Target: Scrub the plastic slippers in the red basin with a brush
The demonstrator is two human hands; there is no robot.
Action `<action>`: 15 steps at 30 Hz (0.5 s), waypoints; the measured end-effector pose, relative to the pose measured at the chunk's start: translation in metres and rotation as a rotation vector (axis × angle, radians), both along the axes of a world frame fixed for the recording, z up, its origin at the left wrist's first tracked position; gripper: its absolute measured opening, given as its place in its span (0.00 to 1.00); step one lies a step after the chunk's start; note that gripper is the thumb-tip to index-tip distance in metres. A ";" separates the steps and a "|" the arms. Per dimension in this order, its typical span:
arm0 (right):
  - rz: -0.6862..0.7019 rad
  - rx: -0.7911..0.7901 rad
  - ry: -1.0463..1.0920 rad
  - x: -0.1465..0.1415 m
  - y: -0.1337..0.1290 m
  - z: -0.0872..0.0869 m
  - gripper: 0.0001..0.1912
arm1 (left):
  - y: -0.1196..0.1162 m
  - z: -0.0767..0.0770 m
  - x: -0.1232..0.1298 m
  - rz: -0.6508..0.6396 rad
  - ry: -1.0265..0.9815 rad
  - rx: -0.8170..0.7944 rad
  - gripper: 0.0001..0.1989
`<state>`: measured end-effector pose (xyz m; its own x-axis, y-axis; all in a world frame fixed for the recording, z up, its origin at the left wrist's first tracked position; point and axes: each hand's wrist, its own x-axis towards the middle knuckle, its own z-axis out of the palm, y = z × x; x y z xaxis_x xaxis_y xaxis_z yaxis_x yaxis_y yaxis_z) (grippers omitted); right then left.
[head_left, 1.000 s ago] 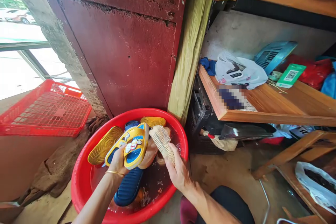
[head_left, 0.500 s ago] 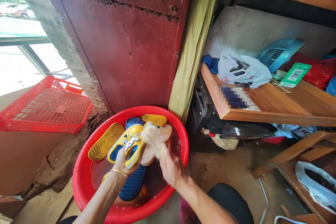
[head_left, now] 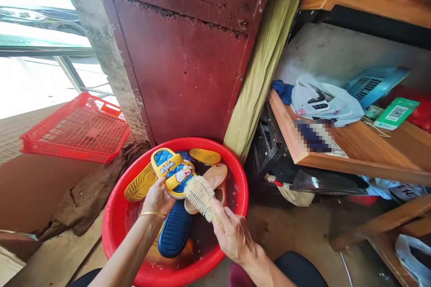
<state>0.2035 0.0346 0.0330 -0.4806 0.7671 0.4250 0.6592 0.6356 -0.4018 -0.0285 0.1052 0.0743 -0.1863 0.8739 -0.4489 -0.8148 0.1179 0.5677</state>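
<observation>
My left hand (head_left: 159, 198) grips a yellow and blue slipper (head_left: 165, 159) by its near side, its printed strap turned up toward me. In my right hand (head_left: 232, 233) is a cream bristle brush (head_left: 201, 193), its tip touching or close beside the slipper's right edge. Both are over a red basin (head_left: 243, 188) of murky water. In the basin lie a dark blue slipper (head_left: 175, 228), a yellow slipper sole (head_left: 140, 184), another yellow sole (head_left: 206, 156) at the back, and pinkish-beige slippers (head_left: 217, 176) on the right.
A maroon door (head_left: 182, 85) stands behind the basin. On the left are a red plastic crate (head_left: 81, 128) and a brown cloth (head_left: 84, 202). A wooden shelf (head_left: 357, 161) on the right bears a white plastic bag (head_left: 326, 103) and a blue fan (head_left: 377, 85).
The slipper in my left hand has turned, so more of its blue footbed shows. The brush, blurred before, is now sharper and lower along the slipper. The camera view has shifted left.
</observation>
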 end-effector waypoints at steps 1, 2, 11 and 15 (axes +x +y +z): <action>-0.007 0.000 -0.040 -0.002 0.000 0.000 0.32 | -0.001 0.001 -0.001 0.001 0.001 0.010 0.22; -0.020 -0.002 -0.072 -0.006 0.001 0.000 0.32 | -0.001 0.000 0.000 -0.007 0.005 0.022 0.22; 0.042 -0.276 0.187 -0.027 0.009 0.014 0.29 | -0.006 -0.018 0.003 0.029 0.187 0.031 0.19; 0.077 -0.355 0.132 -0.007 0.012 0.021 0.26 | 0.008 -0.015 -0.025 0.075 0.492 0.097 0.17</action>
